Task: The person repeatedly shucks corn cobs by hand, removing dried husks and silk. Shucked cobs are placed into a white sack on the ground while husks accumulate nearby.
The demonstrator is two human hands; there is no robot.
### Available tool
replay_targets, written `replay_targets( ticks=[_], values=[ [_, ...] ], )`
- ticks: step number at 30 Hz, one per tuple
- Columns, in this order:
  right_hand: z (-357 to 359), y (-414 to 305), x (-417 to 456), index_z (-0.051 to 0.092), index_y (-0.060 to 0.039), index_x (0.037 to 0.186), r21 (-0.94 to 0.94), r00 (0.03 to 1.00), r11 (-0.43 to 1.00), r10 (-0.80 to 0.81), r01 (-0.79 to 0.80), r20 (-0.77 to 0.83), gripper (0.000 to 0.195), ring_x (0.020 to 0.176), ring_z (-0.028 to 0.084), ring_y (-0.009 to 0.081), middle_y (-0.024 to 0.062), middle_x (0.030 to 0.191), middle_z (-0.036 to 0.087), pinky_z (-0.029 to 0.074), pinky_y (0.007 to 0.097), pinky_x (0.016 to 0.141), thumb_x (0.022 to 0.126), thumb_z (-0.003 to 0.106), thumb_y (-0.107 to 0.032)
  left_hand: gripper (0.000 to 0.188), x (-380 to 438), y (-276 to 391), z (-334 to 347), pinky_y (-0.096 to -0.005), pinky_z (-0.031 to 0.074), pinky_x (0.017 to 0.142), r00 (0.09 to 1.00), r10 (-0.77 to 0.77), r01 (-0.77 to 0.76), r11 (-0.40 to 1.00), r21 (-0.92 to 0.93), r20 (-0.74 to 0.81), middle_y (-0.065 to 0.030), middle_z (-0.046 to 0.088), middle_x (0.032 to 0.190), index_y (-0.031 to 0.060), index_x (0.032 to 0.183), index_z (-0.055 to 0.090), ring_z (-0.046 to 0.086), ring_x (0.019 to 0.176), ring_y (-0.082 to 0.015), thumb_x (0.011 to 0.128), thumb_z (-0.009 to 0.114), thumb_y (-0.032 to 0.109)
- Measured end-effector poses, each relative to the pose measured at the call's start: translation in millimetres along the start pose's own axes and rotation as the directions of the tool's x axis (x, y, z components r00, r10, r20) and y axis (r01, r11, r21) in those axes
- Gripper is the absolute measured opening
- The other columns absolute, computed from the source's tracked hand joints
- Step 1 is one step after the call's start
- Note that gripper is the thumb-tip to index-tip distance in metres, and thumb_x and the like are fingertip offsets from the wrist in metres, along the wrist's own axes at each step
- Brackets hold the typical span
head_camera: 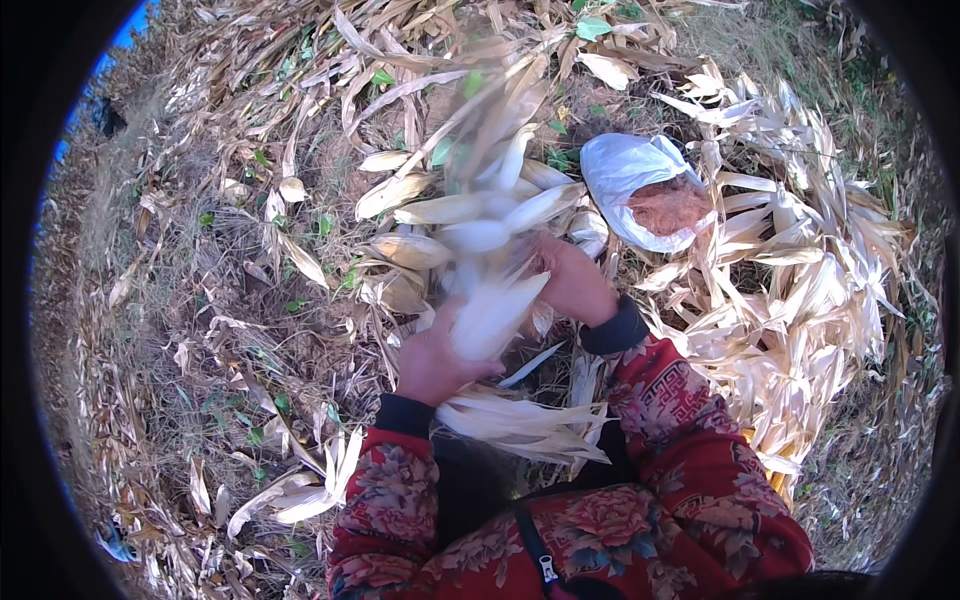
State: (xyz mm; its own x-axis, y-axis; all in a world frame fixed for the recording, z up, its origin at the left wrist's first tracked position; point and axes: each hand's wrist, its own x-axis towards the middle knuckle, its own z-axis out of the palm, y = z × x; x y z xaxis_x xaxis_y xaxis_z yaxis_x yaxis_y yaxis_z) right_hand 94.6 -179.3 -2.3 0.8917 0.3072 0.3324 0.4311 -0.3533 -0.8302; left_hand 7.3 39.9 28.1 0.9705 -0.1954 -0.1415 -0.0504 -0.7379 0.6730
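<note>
My left hand (435,356) is closed around a pale ear of corn in its husk (495,319), which is blurred by movement. My right hand (576,281) is just beyond the husk's upper end, with reddish strands at its fingers. Blur hides whether those fingers grip anything. Several unshucked corn ears (412,251) lie in a pile in front of both hands. To the upper right of my right hand, a white plastic bag (622,169) lies with its mouth spread, holding reddish-brown corn silk (667,208). Loose pale husks (525,424) lie between my forearms.
A large heap of pulled-back husks (795,300) spreads along the right, with yellow corn kernels (776,480) showing near my right sleeve. Dry corn stalks (255,67) are strewn at the upper left. Dry grass and small green leaves (296,305) cover the ground on the left.
</note>
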Motion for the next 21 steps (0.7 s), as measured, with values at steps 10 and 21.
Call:
replay_targets(
  ticks=[10,21],
  values=[
    [-10.8,-4.4,0.2,0.063,-0.0044,0.093,0.014,0.994,0.999,-0.034,0.033,0.107,0.021,0.077,0.065,0.0312,0.0144,0.081,0.065,0.05,0.0355,0.069,0.073,0.066,-0.007,0.11,-2.2,-7.2,-1.3,-0.0354,0.043,0.096,0.999,-0.011,0.016,0.987,-0.157,0.032,-0.0194,0.054,0.124,0.0064,0.14,0.031,0.057,0.111,-0.0287,0.051,0.089,0.035],
    [-37.4,-20.1,0.2,0.064,-0.0009,0.103,0.242,0.965,0.969,0.105,-0.045,-0.241,0.019,0.075,0.062,0.0134,0.0073,0.087,0.066,0.05,0.0259,0.07,0.085,0.059,-0.003,0.116,-7.3,-18.7,-5.3,-0.0344,0.035,0.104,0.995,0.093,-0.07,0.879,-0.471,0.024,-0.0158,0.044,0.134,-0.0017,0.142,0.026,0.046,0.122,-0.023,0.049,0.091,0.026]
  ],
)
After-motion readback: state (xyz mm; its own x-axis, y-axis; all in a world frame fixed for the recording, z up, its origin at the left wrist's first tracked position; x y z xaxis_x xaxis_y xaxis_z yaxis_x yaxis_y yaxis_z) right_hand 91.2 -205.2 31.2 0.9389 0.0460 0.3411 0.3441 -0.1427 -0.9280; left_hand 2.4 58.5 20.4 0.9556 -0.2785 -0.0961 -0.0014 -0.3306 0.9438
